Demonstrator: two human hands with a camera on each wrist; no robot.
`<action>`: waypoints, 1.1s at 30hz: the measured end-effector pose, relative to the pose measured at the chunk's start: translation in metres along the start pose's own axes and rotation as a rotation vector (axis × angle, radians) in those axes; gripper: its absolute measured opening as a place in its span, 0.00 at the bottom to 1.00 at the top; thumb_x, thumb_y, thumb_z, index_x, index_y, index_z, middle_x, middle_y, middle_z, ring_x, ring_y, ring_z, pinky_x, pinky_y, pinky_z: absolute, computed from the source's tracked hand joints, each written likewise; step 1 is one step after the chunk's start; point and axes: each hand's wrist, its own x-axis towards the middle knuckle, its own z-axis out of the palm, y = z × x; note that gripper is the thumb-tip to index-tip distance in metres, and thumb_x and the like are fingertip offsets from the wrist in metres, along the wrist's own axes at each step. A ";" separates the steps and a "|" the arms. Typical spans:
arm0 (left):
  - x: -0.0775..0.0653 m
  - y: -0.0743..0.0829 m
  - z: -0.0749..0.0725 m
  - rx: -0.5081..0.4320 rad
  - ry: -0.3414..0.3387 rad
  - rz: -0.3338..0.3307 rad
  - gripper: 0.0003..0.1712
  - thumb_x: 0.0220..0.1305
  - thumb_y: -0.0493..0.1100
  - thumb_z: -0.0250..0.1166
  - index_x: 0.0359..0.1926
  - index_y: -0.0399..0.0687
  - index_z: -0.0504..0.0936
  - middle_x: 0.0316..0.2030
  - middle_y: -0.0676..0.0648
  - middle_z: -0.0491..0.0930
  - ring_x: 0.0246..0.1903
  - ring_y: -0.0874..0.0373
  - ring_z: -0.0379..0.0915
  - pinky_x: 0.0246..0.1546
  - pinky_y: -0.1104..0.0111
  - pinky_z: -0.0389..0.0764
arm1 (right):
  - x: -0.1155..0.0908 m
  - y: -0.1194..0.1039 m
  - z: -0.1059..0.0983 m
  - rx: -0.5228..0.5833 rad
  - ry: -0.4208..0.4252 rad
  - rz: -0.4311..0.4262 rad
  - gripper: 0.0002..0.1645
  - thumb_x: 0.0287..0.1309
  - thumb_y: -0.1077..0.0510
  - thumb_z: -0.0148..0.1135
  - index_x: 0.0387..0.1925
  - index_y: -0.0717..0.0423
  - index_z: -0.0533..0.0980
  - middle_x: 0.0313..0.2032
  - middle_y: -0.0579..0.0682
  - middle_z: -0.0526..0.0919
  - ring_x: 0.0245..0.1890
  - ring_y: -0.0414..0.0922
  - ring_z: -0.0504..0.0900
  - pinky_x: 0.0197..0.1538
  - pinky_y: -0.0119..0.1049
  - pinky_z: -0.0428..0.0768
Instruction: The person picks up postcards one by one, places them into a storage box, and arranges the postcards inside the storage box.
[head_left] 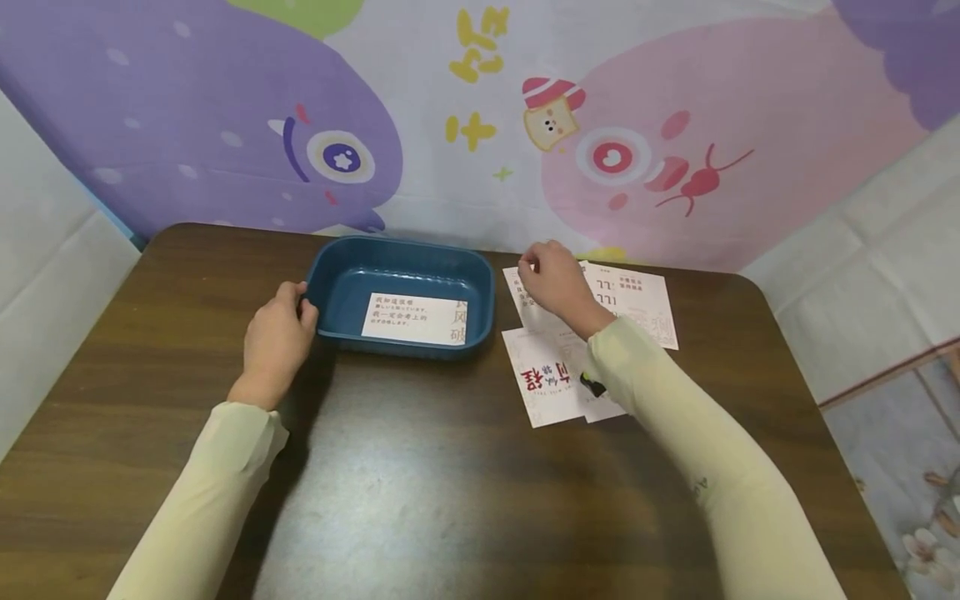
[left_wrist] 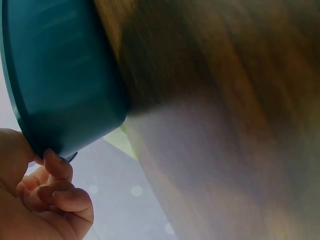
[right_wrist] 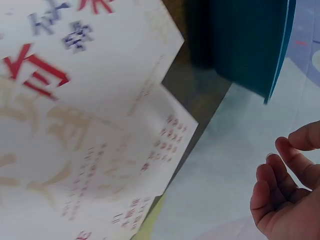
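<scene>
A dark teal plastic basin (head_left: pixel 420 350) stands toward the back of the table, and a white printed card (head_left: pixel 412 320) lies in it. My left hand (head_left: pixel 277 343) grips the left end of its rim, fingers curled under the edge in the left wrist view. To the right of the basin, several white printed cards (head_left: pixel 546 383) lie overlapping on the table, some with red lettering. Over the far side of these cards hovers my right hand (head_left: pixel 558 283). Its fingers (right_wrist: pixel 265 180) are loosely bent, and nothing shows between them. The right sleeve covers part of the cards.
The brown wooden table (head_left: pixel 390 475) reaches back to a cartoon-printed cloth (head_left: pixel 465 192). White panels (head_left: pixel 862 242) flank it at left and right. A small black-and-green item (head_left: pixel 592 384) shows beside the right cuff.
</scene>
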 end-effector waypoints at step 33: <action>-0.002 0.002 -0.002 -0.018 -0.023 -0.002 0.22 0.66 0.38 0.47 0.55 0.27 0.73 0.50 0.21 0.78 0.39 0.27 0.75 0.40 0.36 0.74 | -0.042 0.083 -0.014 0.012 0.038 0.215 0.22 0.60 0.58 0.47 0.45 0.73 0.76 0.31 0.63 0.75 0.32 0.56 0.71 0.40 0.52 0.72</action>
